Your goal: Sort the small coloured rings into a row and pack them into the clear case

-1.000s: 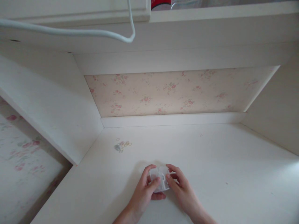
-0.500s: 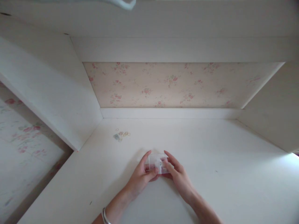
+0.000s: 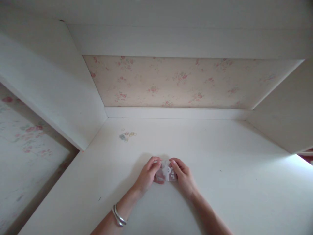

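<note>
Between both hands is a small clear plastic box (image 3: 167, 176) with white marks on its right part. My left hand (image 3: 148, 173) grips its left end, thumb on top near the far corner and other fingers around and beneath. On the right end, my right hand (image 3: 182, 173) is closed in the same way, its thumb pressing near the far right corner. Fingers show pinkish through the plastic. The contents, if any, cannot be made out. A silver bangle (image 3: 119, 216) circles my left wrist.
A loose cluster of small thin coloured rings, like little rubber bands (image 3: 127, 135), lies at the back left of the white tabletop (image 3: 220, 143). White panels (image 3: 73, 98) rise at both sides, with floral wallpaper (image 3: 171, 83) behind. A small dark mark (image 3: 99, 198) shows at front left.
Both thumbs have shifted from the box's near and middle part up to its far corners. The box now shows its face more plainly. The camera view has moved slightly.
</note>
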Available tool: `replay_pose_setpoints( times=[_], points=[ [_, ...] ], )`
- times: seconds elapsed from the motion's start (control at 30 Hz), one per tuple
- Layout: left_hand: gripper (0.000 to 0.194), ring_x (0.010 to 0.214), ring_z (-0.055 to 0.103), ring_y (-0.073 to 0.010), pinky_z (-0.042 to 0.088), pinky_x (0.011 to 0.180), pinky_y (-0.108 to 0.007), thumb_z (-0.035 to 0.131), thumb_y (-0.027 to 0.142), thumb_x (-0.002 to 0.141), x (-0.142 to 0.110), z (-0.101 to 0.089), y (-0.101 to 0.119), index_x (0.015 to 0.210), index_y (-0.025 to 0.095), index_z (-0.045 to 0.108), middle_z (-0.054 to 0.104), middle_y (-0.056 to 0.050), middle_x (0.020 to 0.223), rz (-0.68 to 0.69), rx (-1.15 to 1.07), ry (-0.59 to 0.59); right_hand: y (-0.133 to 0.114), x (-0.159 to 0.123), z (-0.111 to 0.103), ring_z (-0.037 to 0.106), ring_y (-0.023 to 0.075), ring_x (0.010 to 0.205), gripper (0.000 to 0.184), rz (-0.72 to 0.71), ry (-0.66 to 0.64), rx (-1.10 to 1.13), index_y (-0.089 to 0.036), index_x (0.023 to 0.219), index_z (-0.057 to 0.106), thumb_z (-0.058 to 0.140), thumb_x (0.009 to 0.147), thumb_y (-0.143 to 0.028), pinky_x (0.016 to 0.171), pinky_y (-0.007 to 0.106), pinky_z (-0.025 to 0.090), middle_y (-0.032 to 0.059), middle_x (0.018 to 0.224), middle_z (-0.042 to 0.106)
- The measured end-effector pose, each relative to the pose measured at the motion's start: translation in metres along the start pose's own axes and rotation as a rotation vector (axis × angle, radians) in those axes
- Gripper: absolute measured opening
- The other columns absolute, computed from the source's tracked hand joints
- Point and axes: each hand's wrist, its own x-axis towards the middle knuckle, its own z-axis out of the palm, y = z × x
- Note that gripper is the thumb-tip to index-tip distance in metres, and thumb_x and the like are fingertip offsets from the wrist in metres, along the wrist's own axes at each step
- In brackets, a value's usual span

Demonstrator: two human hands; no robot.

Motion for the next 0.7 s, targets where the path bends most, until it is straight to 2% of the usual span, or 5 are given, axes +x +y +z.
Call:
replay_pose_setpoints(
  times=[0.23,0.37,0.47,0.53,0.7],
  points=[
    [0.053,0.079,0.063,-0.0192,0.055,0.065,-0.032,0.049,0.058,0.082,0.0,0.0,0.001,0.121,0.022,0.046,0.059,-0.008,0.105,0.001,-0.106,0.062,-0.01,-0.006,0.001,0.055,0.0133,0.056,0.062,0.099,-0.134,0.081,-0.02,0.13,0.045,0.058,0.08,-0.054,0.049,0.025,0.046,0.0006,0.071,0.059],
    [0.065,0.084,0.063,-0.0179,0.055,0.064,-0.028,0.058,0.053,0.079,-0.001,0.001,0.0,0.131,0.021,0.035,0.058,-0.01,0.109,0.027,-0.099,0.033,-0.01,-0.005,-0.003,0.056,0.0122,0.055,0.065,0.128,-0.067,0.211,-0.021,0.131,0.042,0.061,0.078,-0.053,0.052,0.025,0.047,-0.0001,0.074,0.06],
    [0.049,0.058,0.057,-0.0119,0.047,0.042,-0.02,0.057,0.056,0.078,0.0,0.002,-0.005,0.103,0.014,0.056,0.059,-0.004,0.079,0.014,0.078,-0.018,-0.01,-0.003,-0.006,0.058,0.0126,0.061,0.064,0.148,-0.034,0.249,-0.022,0.129,0.043,0.063,0.077,-0.053,0.057,0.025,0.049,0.0011,0.081,0.062],
    [0.046,0.044,0.047,-0.0078,0.039,0.034,-0.017,0.05,0.058,0.081,0.002,0.001,-0.008,0.08,0.013,0.057,0.053,0.0,0.064,0.0,0.129,-0.039,-0.011,-0.002,-0.006,0.058,0.0126,0.063,0.065,0.145,-0.056,0.23,-0.022,0.13,0.041,0.064,0.076,-0.051,0.059,0.026,0.05,0.0,0.079,0.061],
    [0.042,0.043,0.046,-0.0071,0.036,0.032,-0.017,0.049,0.054,0.081,0.004,-0.001,-0.007,0.075,0.013,0.055,0.053,0.0,0.064,-0.028,0.06,-0.049,-0.012,-0.003,-0.004,0.057,0.0125,0.058,0.056,0.144,-0.092,0.235,-0.022,0.124,0.038,0.061,0.08,-0.049,0.056,0.026,0.049,-0.0018,0.075,0.059]
  ],
)
